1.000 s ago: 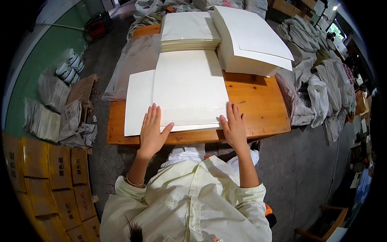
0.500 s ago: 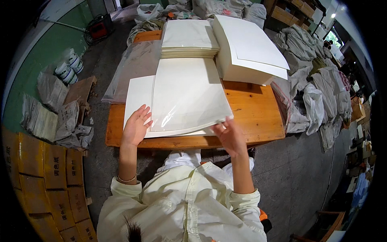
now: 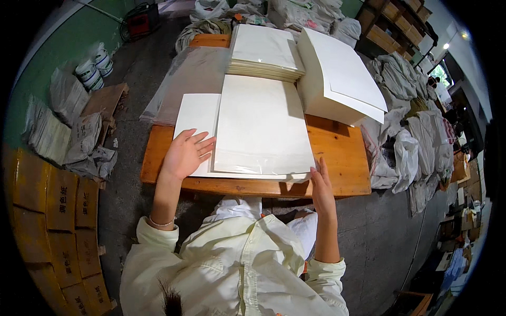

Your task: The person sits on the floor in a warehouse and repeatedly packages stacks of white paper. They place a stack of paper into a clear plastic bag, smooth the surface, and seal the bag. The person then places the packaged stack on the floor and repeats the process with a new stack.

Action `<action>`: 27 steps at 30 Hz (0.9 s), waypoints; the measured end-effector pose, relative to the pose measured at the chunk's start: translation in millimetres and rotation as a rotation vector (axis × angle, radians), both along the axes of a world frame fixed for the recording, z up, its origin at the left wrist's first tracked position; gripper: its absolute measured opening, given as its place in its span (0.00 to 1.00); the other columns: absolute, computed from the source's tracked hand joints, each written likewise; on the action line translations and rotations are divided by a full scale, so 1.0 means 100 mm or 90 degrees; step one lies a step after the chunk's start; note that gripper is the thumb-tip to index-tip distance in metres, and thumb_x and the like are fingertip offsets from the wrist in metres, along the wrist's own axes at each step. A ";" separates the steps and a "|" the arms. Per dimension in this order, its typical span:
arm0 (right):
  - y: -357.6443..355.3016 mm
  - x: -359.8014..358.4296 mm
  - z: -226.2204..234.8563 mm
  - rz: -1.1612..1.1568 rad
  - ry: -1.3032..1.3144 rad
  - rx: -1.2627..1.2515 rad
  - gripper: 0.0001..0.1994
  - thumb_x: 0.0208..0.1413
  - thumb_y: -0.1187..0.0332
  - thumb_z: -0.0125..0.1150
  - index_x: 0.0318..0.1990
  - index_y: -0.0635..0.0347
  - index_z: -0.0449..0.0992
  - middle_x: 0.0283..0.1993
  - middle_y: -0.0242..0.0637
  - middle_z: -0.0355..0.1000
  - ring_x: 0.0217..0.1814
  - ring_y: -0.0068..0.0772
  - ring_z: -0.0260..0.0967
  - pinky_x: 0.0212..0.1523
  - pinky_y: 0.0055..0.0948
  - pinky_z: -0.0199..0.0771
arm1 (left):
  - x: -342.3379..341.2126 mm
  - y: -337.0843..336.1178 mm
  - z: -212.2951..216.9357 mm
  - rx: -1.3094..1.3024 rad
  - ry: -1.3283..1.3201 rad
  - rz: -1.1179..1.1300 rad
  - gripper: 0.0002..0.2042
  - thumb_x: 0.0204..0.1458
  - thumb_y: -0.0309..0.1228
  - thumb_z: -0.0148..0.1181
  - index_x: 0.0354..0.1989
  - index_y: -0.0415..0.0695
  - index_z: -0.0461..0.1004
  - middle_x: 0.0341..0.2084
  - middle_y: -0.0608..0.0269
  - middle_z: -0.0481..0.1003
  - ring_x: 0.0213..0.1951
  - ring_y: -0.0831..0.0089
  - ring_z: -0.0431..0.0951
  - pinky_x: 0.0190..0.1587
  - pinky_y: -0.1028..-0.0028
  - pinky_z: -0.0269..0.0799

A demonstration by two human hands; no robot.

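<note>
A pack of white paper in a clear plastic sleeve (image 3: pixel 263 126) lies flat in front of me. It rests partly on white sheets (image 3: pixel 197 111), which stick out past its left side. My left hand (image 3: pixel 185 154) is open over these sheets, fingers spread, with the fingertips close to the pack's left edge. At the near right corner of the pack stands my right hand (image 3: pixel 323 189), its fingers stretched out and touching or almost touching the edge. Neither hand grips anything that I can see.
Beyond the pack sits a stack of sleeved paper packs (image 3: pixel 266 48). A taller stack of white paper (image 3: pixel 342 68) is at its right, clear plastic sleeves (image 3: pixel 184 79) at its left. All are on a wooden table (image 3: pixel 337 152). Cartons (image 3: pixel 63 221) and sacks (image 3: pixel 416 137) flank it.
The pack's near right corner, bent up before, now lies flat. My right hand has let it go and moved right to the edge. My left hand has turned its fingers toward the pack's left edge.
</note>
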State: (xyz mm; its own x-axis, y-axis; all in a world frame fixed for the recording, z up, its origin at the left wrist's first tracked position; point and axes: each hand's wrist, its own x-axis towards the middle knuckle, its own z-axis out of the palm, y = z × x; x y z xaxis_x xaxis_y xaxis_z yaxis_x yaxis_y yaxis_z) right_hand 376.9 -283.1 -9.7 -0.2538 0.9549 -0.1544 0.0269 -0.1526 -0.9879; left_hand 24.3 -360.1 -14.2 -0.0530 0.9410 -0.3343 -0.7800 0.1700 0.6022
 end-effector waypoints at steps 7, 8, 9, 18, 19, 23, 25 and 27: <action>0.01 -0.10 -0.02 -0.123 0.460 -0.168 0.16 0.61 0.66 0.51 0.55 0.60 0.64 0.50 0.41 0.70 0.51 0.32 0.68 0.58 0.31 0.65 | 0.34 0.11 0.13 -0.014 0.029 -0.131 0.20 0.57 0.31 0.49 0.55 0.35 0.58 0.50 0.49 0.67 0.50 0.54 0.71 0.49 0.58 0.76; 0.03 -0.10 -0.04 -0.172 0.559 -0.280 0.13 0.61 0.65 0.51 0.50 0.59 0.67 0.45 0.39 0.73 0.48 0.31 0.70 0.56 0.32 0.69 | 0.39 0.10 0.15 -0.073 0.063 -0.115 0.20 0.56 0.25 0.47 0.59 0.40 0.57 0.51 0.53 0.66 0.50 0.58 0.71 0.47 0.61 0.78; 0.01 -0.10 -0.08 -0.107 0.519 -0.287 0.12 0.62 0.65 0.51 0.50 0.60 0.67 0.46 0.40 0.72 0.49 0.32 0.70 0.56 0.32 0.70 | 0.42 0.08 0.13 -0.050 0.087 -0.106 0.21 0.56 0.24 0.47 0.60 0.41 0.57 0.51 0.53 0.66 0.50 0.59 0.71 0.46 0.62 0.79; -0.18 -0.35 -0.08 0.029 0.226 -0.275 0.09 0.62 0.72 0.46 0.48 0.61 0.60 0.42 0.43 0.68 0.40 0.35 0.73 0.35 0.27 0.76 | 0.55 -0.13 0.05 0.105 0.299 -0.193 0.31 0.58 0.29 0.51 0.66 0.39 0.43 0.60 0.51 0.55 0.56 0.58 0.66 0.46 0.64 0.77; -0.18 -0.30 -0.10 0.025 0.232 -0.260 0.08 0.62 0.73 0.46 0.46 0.61 0.61 0.40 0.42 0.68 0.39 0.34 0.73 0.34 0.26 0.75 | 0.54 -0.18 0.01 0.166 0.414 -0.210 0.34 0.57 0.35 0.52 0.66 0.37 0.43 0.62 0.49 0.53 0.58 0.56 0.63 0.50 0.61 0.72; -0.21 -0.16 0.16 0.011 0.250 -0.250 0.03 0.61 0.73 0.48 0.40 0.62 0.65 0.30 0.35 0.69 0.32 0.26 0.70 0.31 0.24 0.71 | 0.39 -0.38 -0.07 0.278 0.945 -0.251 0.48 0.46 0.58 0.55 0.67 0.36 0.44 0.66 0.42 0.46 0.66 0.52 0.47 0.64 0.56 0.49; -0.29 -0.12 0.40 0.006 0.275 -0.231 0.03 0.61 0.73 0.49 0.39 0.61 0.66 0.27 0.33 0.68 0.30 0.25 0.68 0.29 0.22 0.69 | 0.34 -0.40 -0.07 0.271 1.251 -0.261 0.55 0.37 0.68 0.55 0.67 0.38 0.46 0.67 0.39 0.42 0.70 0.53 0.38 0.68 0.57 0.35; -0.38 -0.16 0.64 -0.009 0.326 -0.214 0.04 0.60 0.74 0.49 0.41 0.61 0.66 0.29 0.33 0.68 0.28 0.22 0.65 0.28 0.19 0.65 | 0.39 -0.38 -0.12 0.238 1.198 -0.219 0.40 0.43 0.61 0.56 0.61 0.47 0.62 0.67 0.46 0.47 0.69 0.54 0.41 0.68 0.56 0.36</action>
State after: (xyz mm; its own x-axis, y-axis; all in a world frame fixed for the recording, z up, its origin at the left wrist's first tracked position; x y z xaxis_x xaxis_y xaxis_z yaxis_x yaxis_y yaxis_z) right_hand 361.0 -321.3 54.7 -0.3630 0.8789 -0.3096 -0.4436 -0.4551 -0.7721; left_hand 63.2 -398.0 -26.0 0.1260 0.9862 0.1074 0.8320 -0.1640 0.5299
